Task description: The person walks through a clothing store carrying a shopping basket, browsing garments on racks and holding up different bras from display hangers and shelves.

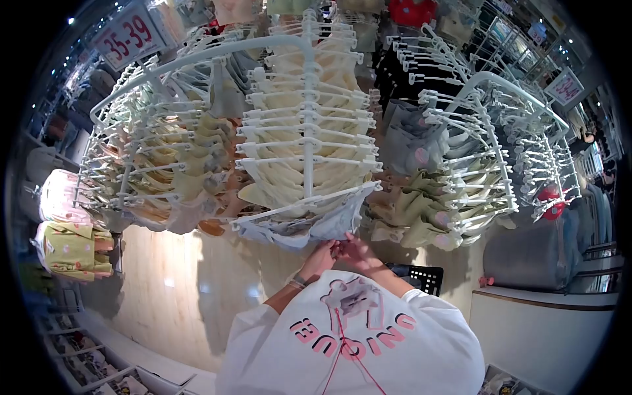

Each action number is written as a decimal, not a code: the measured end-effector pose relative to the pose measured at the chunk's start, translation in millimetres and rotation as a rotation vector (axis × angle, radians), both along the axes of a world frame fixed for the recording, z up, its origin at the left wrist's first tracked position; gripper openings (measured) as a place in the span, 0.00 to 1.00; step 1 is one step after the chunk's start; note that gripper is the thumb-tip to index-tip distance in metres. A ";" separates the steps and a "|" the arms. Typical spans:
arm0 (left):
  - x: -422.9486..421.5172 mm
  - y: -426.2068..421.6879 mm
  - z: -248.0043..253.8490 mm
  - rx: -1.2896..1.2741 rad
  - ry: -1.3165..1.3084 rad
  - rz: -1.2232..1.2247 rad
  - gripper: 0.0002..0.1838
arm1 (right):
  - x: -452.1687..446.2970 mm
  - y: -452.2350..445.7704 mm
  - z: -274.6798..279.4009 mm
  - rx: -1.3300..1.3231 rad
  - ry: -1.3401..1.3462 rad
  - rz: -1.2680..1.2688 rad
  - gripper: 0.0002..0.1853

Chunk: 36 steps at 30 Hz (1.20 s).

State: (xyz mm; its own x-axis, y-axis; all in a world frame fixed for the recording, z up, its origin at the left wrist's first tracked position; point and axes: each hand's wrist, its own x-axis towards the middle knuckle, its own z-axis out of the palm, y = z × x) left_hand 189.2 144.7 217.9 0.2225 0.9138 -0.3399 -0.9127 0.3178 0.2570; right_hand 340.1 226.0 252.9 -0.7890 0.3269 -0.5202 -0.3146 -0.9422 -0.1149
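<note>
Your left hand and right hand meet in front of your chest, just below the hem of the pale blue garment; that garment hangs at the near end of the middle white rail, in front of a row of cream garments; your fingers are bent and bunched close together, the right hand's reaching up nearest the hem; you cannot tell from this view whether they pinch anything or touch the cloth; a black perforated basket shows beside your right forearm, above the pale floor.
</note>
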 end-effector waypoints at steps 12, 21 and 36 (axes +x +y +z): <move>11.6 -6.3 62.7 0.010 0.174 0.131 0.25 | 29.0 -16.8 28.1 0.440 -0.418 0.036 0.28; 12.7 -24.6 53.0 -0.040 0.170 0.116 0.24 | 28.6 -18.1 118.5 0.959 -0.721 0.011 0.33; 2.3 -17.5 67.3 0.119 -0.262 0.139 0.36 | -2.4 -33.7 73.7 0.756 -0.723 -0.336 0.23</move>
